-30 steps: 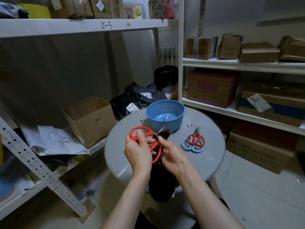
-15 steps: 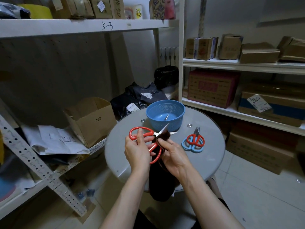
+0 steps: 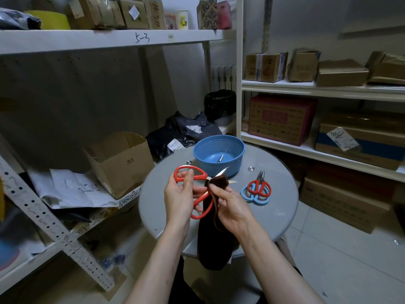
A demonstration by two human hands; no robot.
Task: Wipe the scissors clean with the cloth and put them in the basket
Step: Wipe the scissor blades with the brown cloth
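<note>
Over the round grey table (image 3: 274, 211) my left hand (image 3: 178, 196) grips large red-handled scissors (image 3: 198, 174) by the handles, blades spread apart and pointing right toward the basket. My right hand (image 3: 232, 208) pinches a dark brown cloth (image 3: 220, 181) around the blades near the pivot; the rest of the cloth hangs down past the table's near edge. A blue plastic basket (image 3: 219, 145) stands at the table's far side with a small metal object inside. Two smaller scissors, one red-handled (image 3: 259, 186) lying on one blue-handled (image 3: 252, 197), rest on the table at the right.
An open cardboard box (image 3: 119, 163) and loose papers (image 3: 72, 189) sit on the low shelf at the left. Black bags (image 3: 184, 134) lie behind the table. Shelves with cartons (image 3: 282, 119) stand at the right. Tiled floor shows at the lower right.
The scissor blades have spread apart, and the cloth in my right hand has slid along them toward the pivot. My left hand has kept its grip on the handles.
</note>
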